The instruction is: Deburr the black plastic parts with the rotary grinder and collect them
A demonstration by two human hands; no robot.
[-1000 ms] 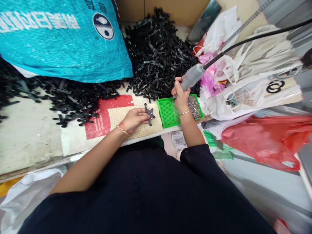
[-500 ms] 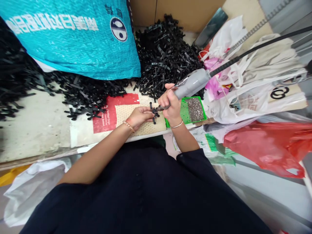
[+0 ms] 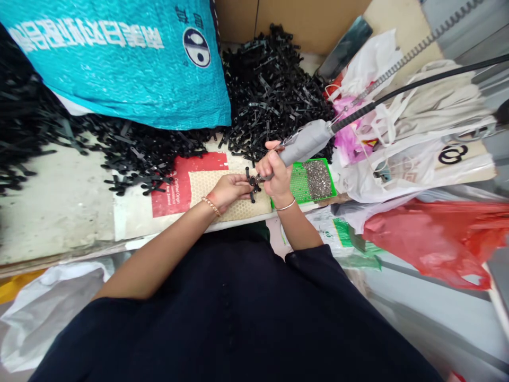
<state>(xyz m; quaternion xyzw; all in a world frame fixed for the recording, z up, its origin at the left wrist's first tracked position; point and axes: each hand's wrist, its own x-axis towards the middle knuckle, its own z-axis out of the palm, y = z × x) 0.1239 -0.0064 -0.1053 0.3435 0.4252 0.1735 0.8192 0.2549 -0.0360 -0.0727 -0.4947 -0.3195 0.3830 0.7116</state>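
My left hand [image 3: 229, 190] rests on a honeycomb-patterned mat [image 3: 234, 209] and pinches a small black plastic part [image 3: 251, 185] against it. My right hand [image 3: 275, 172] is wrapped round a grey powered screwdriver [image 3: 305, 143], whose tip points down onto that black part. A black cable [image 3: 417, 85] runs from the tool up to the right. Just right of my hands sits a green perforated tray [image 3: 302, 183] holding a heap of small metal screws [image 3: 317, 179].
A big heap of black plastic parts [image 3: 274, 90] fills the back of the bench and spreads left [image 3: 131, 154]. A teal woven sack [image 3: 119, 63] lies over it. White plastic bags [image 3: 413, 138] and a red bag [image 3: 433, 233] crowd the right side.
My right hand carried the screwdriver from over the green tray leftward to the black part in my left hand. In the last half second it has stayed there.
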